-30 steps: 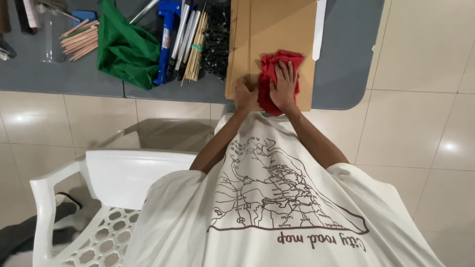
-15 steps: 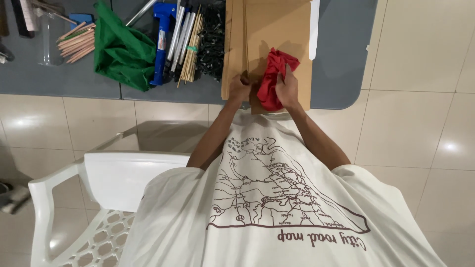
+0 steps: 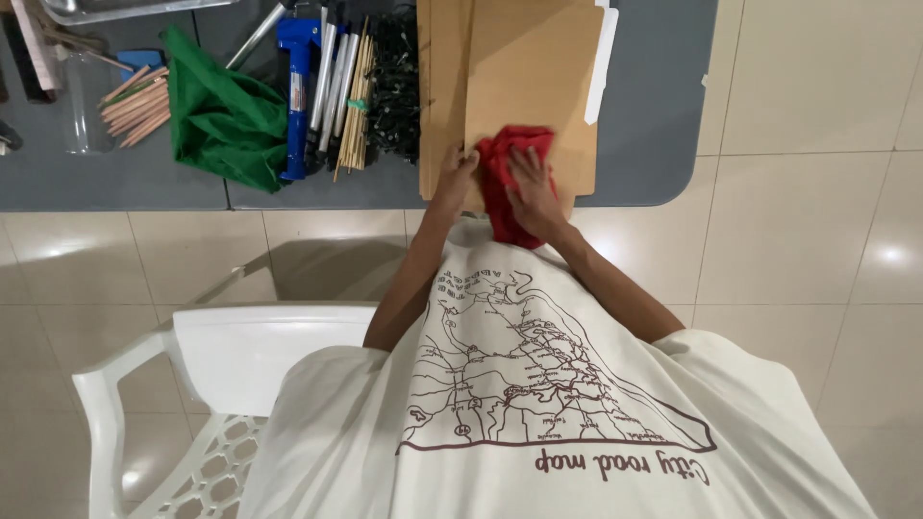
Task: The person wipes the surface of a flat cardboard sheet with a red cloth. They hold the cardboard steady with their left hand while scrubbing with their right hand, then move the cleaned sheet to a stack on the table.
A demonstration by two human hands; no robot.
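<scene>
Red cloth (image 3: 510,183) under right hand (image 3: 532,187) – left hand (image 3: 455,173) steadies brown board (image 3: 529,72).

Cream short-sleeved T-shirt, brown road-map line print, bare forearms

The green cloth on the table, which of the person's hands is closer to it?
Left. The left hand grips the board's near edge, on the green cloth's side; the right hand presses the red cloth, farther away.
</scene>
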